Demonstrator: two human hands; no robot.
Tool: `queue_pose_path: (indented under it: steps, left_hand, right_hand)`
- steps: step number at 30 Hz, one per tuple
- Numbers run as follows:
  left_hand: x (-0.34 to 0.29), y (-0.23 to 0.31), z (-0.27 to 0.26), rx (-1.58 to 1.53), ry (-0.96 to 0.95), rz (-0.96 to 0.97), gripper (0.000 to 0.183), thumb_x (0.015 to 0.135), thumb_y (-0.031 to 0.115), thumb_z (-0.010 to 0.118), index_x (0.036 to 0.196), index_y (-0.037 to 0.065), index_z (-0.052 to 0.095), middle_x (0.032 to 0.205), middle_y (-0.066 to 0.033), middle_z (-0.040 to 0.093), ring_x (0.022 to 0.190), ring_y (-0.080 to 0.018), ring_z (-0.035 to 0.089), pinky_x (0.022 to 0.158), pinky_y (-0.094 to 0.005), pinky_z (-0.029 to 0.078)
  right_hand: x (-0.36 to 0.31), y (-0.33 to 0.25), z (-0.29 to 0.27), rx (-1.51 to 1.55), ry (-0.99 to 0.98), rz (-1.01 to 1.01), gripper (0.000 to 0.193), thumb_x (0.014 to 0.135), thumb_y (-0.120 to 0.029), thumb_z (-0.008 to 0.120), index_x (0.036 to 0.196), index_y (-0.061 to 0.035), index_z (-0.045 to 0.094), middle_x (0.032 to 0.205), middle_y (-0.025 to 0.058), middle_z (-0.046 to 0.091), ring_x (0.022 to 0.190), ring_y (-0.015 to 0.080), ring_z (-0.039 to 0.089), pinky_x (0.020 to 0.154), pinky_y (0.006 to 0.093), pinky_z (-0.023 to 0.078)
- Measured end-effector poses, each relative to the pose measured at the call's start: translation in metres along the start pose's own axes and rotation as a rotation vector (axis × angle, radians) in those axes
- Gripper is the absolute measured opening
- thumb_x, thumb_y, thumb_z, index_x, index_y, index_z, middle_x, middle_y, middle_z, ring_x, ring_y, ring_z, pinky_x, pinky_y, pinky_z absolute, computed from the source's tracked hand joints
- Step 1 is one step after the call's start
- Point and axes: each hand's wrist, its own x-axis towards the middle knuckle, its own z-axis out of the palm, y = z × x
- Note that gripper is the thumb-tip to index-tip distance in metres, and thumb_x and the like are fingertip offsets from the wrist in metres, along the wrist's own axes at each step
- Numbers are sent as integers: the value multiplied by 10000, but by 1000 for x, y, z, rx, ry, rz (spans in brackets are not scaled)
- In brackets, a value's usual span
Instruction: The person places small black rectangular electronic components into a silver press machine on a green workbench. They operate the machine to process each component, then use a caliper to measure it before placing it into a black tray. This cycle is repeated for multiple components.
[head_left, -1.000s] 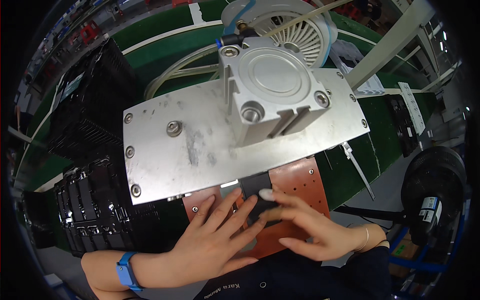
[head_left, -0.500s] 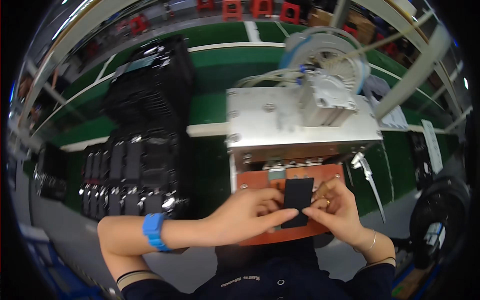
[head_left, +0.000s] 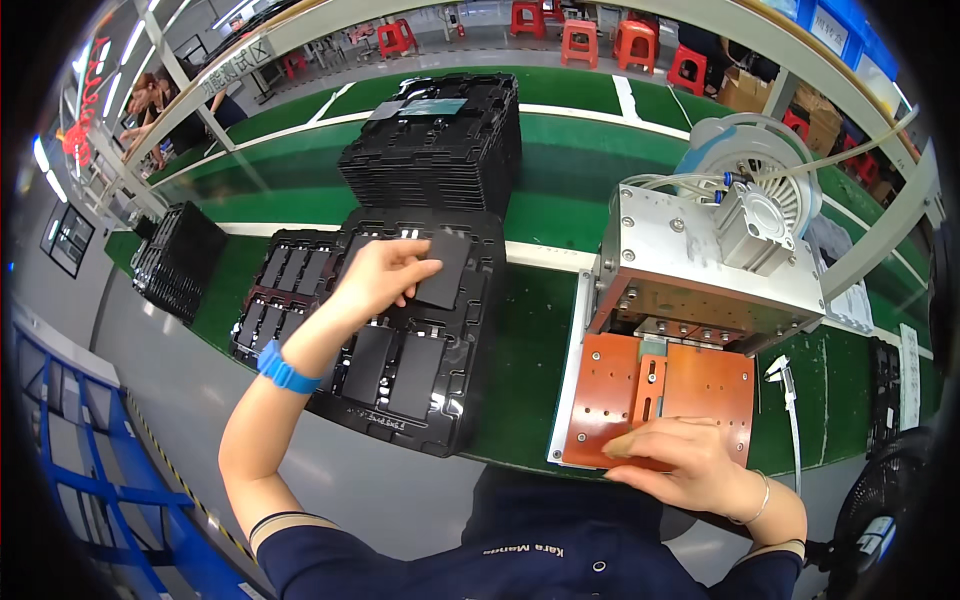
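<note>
My left hand [head_left: 388, 275] pinches a flat black rectangular pack [head_left: 447, 270] by its left side, between thumb and fingers. The pack is over an upper pocket of a black plastic tray [head_left: 470, 375]; whether it rests in the pocket or hangs just above cannot be told. Similar black packs [head_left: 418, 375] lie in the tray's lower pockets. My right hand [head_left: 685, 462] is over the front of an orange fixture plate [head_left: 705, 385], its thumb and fingertips slightly apart with nothing visible between them. The plate juts from a silver metal press [head_left: 690, 240] with an air cylinder on top.
Behind the tray rises a tall stack of black trays [head_left: 440, 160]. Another filled tray [head_left: 268, 310] lies to its left, with a further stack [head_left: 180, 260] at the far left. Calipers [head_left: 787, 395] lie right of the press, near a black fan [head_left: 880, 520].
Both hands held a black pack over the orange plate. My left hand has moved left to the tray with a pack; my right hand has stayed at the plate. The view has swung left.
</note>
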Motion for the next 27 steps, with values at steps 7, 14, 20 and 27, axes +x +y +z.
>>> queue_pose_path:
  steps: [7,14,20,27]
  left_hand:
    - [4,19,-27,658,252,242,459,728,326,833,1030,-6,739,841,-168,626,816,-314,631,750,-408,509]
    - [31,12,-27,824,73,-122,787,617,499,854,1154,-43,662,1071,-236,687,1038,-344,664,923,-380,529]
    - [35,11,-31,720,50,-157,854,574,504,864,1179,-47,620,1094,-244,681,1067,-340,660,946,-373,520]
    - [26,5,-28,590,119,-40,830,567,421,906,1192,-5,562,1083,-205,671,1066,-355,651,895,-414,521]
  right_hand:
    - [78,-5,28,-343,-45,-349,184,849,-273,741,915,-114,675,678,2,517,608,173,579,524,306,471]
    - [185,12,115,-503,-84,-625,166,829,-176,661,964,-81,679,836,32,596,846,195,641,655,314,541]
    - [212,2,142,-590,-298,-707,140,801,-118,621,907,-45,678,869,40,639,912,196,649,703,313,568]
    - [207,-5,154,-721,-215,-914,127,784,-175,643,776,-51,674,760,28,622,802,170,637,610,293,513]
